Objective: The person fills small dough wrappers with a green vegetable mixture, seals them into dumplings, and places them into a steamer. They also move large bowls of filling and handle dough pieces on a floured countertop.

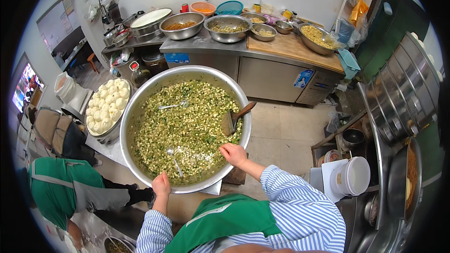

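Observation:
A very large metal basin (126,147) full of chopped green and pale filling (186,123) stands before me. My left hand (161,183) is at its near left rim, fingers curled; whether it grips the rim is hard to tell. At the near right side, my right hand (233,154) is curled over the filling's edge; what lies within its fingers is hidden. A broad scoop or scraper with a wooden handle (246,109) rests in the filling at the right. Two metal spoons lie on the filling, one spoon (168,106) farther off and another spoon (177,163) close to my left hand.
A tray of pale dough buns (107,105) stands left of the basin. Several filled bowls line the steel counter (207,47) behind. At right are stacked steamers (400,88) and a white bucket (355,175). A co-worker in a green apron (66,179) bends at lower left.

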The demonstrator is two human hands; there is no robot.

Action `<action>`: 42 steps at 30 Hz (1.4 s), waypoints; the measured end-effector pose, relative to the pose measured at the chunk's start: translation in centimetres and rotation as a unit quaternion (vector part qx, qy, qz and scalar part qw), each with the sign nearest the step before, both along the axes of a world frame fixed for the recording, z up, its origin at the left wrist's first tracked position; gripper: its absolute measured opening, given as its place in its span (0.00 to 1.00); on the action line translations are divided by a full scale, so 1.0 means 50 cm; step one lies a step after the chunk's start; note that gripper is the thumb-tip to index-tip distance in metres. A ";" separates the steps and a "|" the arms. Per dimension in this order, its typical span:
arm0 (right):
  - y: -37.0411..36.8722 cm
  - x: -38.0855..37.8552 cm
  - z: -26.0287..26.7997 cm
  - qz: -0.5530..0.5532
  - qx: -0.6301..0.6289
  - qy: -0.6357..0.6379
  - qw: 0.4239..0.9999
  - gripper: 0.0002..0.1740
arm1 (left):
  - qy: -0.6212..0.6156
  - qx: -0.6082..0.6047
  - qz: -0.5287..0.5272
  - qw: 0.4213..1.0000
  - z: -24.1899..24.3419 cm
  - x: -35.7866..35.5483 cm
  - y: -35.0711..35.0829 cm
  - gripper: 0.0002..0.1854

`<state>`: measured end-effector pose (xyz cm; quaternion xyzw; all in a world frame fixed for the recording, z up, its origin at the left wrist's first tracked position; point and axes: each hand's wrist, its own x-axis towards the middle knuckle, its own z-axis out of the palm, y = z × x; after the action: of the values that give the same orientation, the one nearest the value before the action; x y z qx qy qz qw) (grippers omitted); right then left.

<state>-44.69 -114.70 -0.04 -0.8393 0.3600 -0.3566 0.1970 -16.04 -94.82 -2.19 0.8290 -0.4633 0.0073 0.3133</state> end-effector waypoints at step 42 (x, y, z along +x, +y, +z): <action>-0.030 -0.018 -0.008 0.014 0.012 0.058 0.998 0.12 | 0.023 -0.041 -0.026 0.999 -0.023 -0.012 -0.024 0.25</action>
<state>-45.59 -116.21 -0.45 -0.8613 0.3631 -0.2998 0.1910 -16.62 -96.03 -3.34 0.8028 -0.4769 -0.0011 0.3578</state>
